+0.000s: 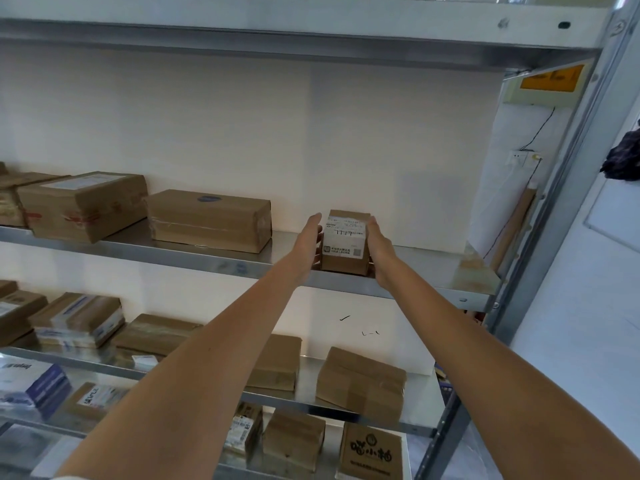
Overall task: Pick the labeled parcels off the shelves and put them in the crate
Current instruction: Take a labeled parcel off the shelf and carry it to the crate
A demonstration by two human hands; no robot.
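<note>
1. Small brown cardboard parcel with a white printed label (344, 242) sits at the near edge of the grey metal middle shelf (433, 271), right of centre, upright, label facing the camera.
2. Left hand (310, 242) lies flat against the parcel's left side, fingers straight and pointing far; fingertips reach the box's top far corner. No curl visible.
3. Right hand (379, 249) presses the right side the same way, fingers extended along the box. The parcel is clamped between two flat palms, not wrapped by either.
4. Cannot tell if the box bottom is touching the shelf or just off it; its lower edge lines up with the shelf lip.
5. Both bare forearms run from the near bottom of the frame up to the box.
6. Same shelf, left: long brown cardboard box with a blue oval sticker (209, 220), well apart from the parcel; further left, a taped brown box with red tape marks (83, 206).
7. Shelf below: crumpled brown cardboard box (360, 384) under the parcel's position, plus flat taped parcels to the left (79, 320).
8. Lowest visible level: brown box with dark printed characters (370, 452), near right.
9. Right upright of the rack (568, 174) is grey steel; white wall behind with a socket and black cable (524, 157).
</note>
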